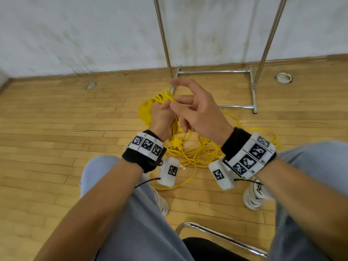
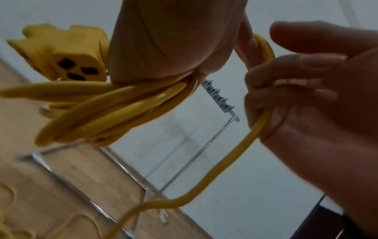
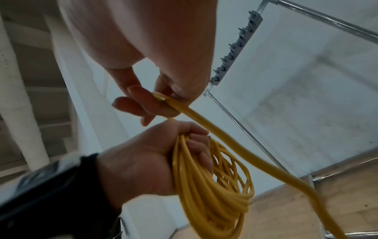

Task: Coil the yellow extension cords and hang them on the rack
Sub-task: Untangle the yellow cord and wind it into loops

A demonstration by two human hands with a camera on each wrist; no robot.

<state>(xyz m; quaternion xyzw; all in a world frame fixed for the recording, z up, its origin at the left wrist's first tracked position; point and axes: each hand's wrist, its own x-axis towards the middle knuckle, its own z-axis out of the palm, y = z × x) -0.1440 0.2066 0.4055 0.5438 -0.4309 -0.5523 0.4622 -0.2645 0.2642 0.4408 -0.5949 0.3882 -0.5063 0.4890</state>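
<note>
My left hand (image 1: 162, 115) grips a coil of yellow extension cord (image 1: 146, 110); the loops (image 3: 214, 194) hang below its fist (image 3: 143, 161). A yellow socket end (image 2: 75, 64) sticks out beside the palm. Just to the right, touching the coil's top, my right hand (image 1: 195, 110) pinches a single strand (image 3: 204, 122) between thumb and curled fingers, index finger stretched out. That strand (image 2: 235, 153) runs down to the loose tangle of cord on the floor (image 1: 199, 153). The metal rack (image 1: 214, 71) stands behind, against the wall, and its hook bar (image 3: 235, 48) is overhead.
A white wall backs the wooden floor. Two round floor fittings (image 1: 283, 77) (image 1: 90, 85) sit near the wall. My knees, white shoes (image 1: 254, 196) and a chrome chair frame (image 1: 216, 236) fill the foreground. The rack's base bars (image 1: 235, 106) lie just beyond the cord pile.
</note>
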